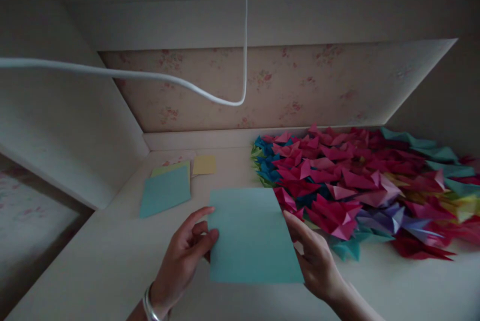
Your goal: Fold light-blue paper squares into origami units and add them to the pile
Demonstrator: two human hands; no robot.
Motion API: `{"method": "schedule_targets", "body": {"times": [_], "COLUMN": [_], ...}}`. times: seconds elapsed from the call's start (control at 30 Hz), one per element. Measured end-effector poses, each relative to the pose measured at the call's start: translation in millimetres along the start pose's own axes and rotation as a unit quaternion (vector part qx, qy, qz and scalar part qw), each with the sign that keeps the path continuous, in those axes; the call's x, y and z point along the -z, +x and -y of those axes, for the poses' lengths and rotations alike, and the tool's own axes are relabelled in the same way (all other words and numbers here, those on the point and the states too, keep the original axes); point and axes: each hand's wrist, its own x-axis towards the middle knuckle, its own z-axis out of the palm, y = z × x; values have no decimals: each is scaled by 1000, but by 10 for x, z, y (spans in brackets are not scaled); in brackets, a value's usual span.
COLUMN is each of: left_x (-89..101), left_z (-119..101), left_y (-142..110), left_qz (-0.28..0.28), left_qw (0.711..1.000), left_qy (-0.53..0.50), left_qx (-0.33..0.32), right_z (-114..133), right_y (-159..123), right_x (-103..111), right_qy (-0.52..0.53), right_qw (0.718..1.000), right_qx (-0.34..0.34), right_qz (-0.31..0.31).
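Observation:
A flat, unfolded sheet of light teal paper [251, 238] is held up in front of me, above the white desk. My left hand [183, 251] pinches its left edge between thumb and fingers; a silver bangle circles that wrist. Along the opposite edge, my right hand [315, 256] grips the sheet, with part of its fingers hidden behind the paper. Just beyond my right hand lies a large pile of folded paper cranes [337, 171], mostly pink and red, with some blue, purple, yellow and teal.
Teal and yellow-green sheets [167, 191] lie on the desk [123, 261] at the left, beside a small yellow paper square [204, 165]. A white cable [168, 78] hangs across the upper view. Floral-papered wall [262, 86] and white panels enclose the desk.

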Motion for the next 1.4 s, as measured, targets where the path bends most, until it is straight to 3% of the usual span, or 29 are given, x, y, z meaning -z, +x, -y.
{"method": "schedule_targets", "body": {"times": [0.1,0.2,0.3,0.5,0.6,0.7,0.77,0.9,1.03,1.2,1.3,1.4], "left_x": [-5,33,90,90,92,111,108,58,4,-55,-83,-100], "left_z": [94,145,170,106,52,20,18,46,86,157,189,187], "left_y": [-31,-48,-46,-8,28,38,15,-54,-84,-105,-131,-159], "left_qz": [14,33,38,74,101,88,65,5,-40,-52,-38,22], "left_qw": [999,998,997,980,962,946,949,974,984,987,988,983], "left_qy": [37,29,-24,129,152,192,193,153,117,126,140,172], "left_qx": [16,46,57,-130,-201,-247,-240,-165,-129,-83,-60,-62], "right_z": [41,85,107,122,114,138,190,282,212,182,285,333], "right_y": [11,37,75,130,139,150,165,186,117,23,46,56], "right_x": [67,126,139,97,115,139,141,113,86,3,-72,-114], "right_qy": [-35,-70,-53,-24,-16,-11,0,29,120,332,330,287], "right_qw": [999,996,996,997,996,996,996,993,971,906,894,892], "right_qx": [16,34,34,23,28,29,11,-80,-205,-260,-301,-345], "right_qz": [-19,45,58,70,83,89,93,88,3,-44,-40,-50]}}
